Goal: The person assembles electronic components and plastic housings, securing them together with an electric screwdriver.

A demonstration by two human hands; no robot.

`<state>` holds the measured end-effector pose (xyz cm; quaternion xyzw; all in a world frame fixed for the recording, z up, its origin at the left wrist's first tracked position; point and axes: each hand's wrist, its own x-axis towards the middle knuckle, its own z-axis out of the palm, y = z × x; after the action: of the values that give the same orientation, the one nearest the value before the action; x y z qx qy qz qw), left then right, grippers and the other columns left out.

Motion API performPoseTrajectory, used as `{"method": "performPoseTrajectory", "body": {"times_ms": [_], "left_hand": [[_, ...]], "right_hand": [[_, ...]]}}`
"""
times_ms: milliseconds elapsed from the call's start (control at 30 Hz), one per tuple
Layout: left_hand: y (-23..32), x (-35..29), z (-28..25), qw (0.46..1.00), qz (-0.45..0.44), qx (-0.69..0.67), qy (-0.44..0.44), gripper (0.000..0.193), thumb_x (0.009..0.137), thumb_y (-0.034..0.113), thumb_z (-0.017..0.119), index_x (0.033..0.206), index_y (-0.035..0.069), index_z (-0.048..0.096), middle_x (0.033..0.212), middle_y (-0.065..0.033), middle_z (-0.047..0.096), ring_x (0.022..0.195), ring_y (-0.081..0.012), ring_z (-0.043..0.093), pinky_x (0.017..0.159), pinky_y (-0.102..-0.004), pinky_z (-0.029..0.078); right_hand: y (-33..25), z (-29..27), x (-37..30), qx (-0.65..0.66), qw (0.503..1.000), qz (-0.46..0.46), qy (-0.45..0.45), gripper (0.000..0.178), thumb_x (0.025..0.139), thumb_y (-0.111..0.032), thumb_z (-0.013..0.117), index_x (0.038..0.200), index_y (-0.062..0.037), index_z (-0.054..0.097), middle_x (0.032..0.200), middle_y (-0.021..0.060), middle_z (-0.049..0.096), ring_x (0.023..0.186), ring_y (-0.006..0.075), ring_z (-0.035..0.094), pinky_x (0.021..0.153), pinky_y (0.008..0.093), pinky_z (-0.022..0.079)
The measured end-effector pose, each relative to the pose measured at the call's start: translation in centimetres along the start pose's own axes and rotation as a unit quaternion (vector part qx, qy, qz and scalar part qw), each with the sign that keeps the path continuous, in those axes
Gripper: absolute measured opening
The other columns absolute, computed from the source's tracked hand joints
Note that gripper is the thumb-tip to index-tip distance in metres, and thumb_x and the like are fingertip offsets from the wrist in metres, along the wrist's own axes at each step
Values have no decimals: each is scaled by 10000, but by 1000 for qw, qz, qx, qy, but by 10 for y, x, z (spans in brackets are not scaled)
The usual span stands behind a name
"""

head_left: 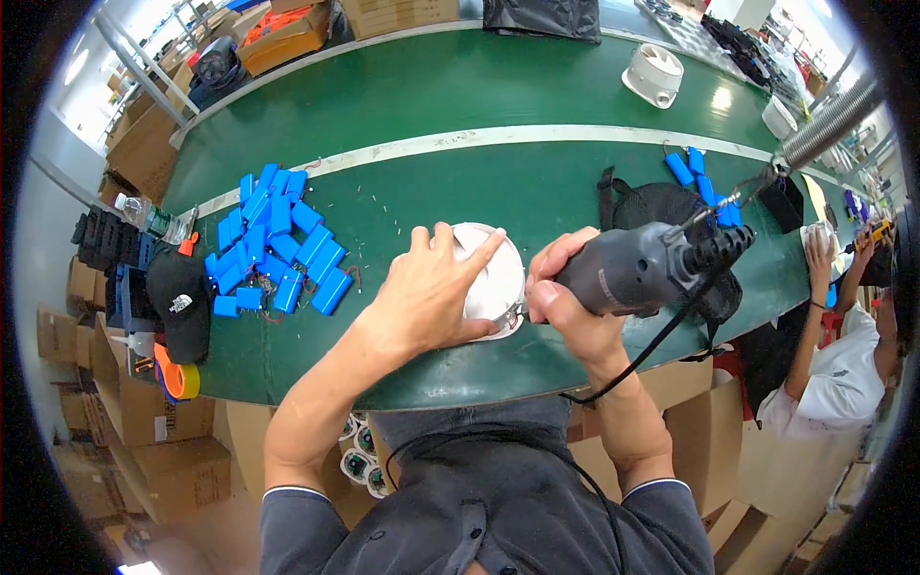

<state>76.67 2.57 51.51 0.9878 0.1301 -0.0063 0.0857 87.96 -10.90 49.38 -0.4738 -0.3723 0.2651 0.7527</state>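
Observation:
A white round plastic housing (500,273) lies on the green work table in front of me. My left hand (431,283) grips it from the left, fingers over its top and thumb at its near edge. In my right hand (575,297) is a black electric screwdriver (628,271), tilted with its tip end toward the housing's right edge. My fingers hide part of the tool's front, so I cannot tell whether the tip touches a screw. A small metal-looking part shows at that edge. The screwdriver hangs from a coiled spring (832,123) at upper right.
Blue wrapped battery packs (278,240) are heaped left on the green table (422,177), with several more at right. A black cap (179,302) and orange tape roll (182,380) lie left. A black mesh bag (656,206) sits behind the screwdriver. At right works another person (834,374).

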Motion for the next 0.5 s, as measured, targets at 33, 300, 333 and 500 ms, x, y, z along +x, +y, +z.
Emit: {"method": "performPoseTrajectory", "body": {"times_ms": [33,300,333,500], "left_hand": [[0,0,0,1000,1,0,-1,855,597,388,741,1332,179,358,1012,-225,454,886,-376,464,733,-447,474],[-5,-1,4,1000,2,0,0,853,598,383,739,1332,172,358,1006,-216,453,880,-372,463,718,-443,479],[-5,-1,5,1000,4,0,7,853,597,387,740,1329,172,361,1003,-214,452,876,-371,462,713,-443,479],[3,-3,1,999,15,8,33,851,592,402,743,1321,174,369,993,-210,451,862,-364,460,699,-443,478]], "right_hand": [[0,1,-1,1,1000,-5,-1,209,696,10,640,856,-34,513,772,31,532,675,84,502,616,232,440],[7,3,0,2,1000,-3,6,194,698,9,636,849,-33,522,779,32,536,680,89,505,614,233,437],[8,3,-1,11,1000,-3,14,188,698,6,637,842,-33,523,778,29,537,680,90,505,612,234,436],[9,2,1,-76,996,-38,-1,185,727,20,554,848,-43,429,664,73,504,493,110,483,445,238,423]]}}
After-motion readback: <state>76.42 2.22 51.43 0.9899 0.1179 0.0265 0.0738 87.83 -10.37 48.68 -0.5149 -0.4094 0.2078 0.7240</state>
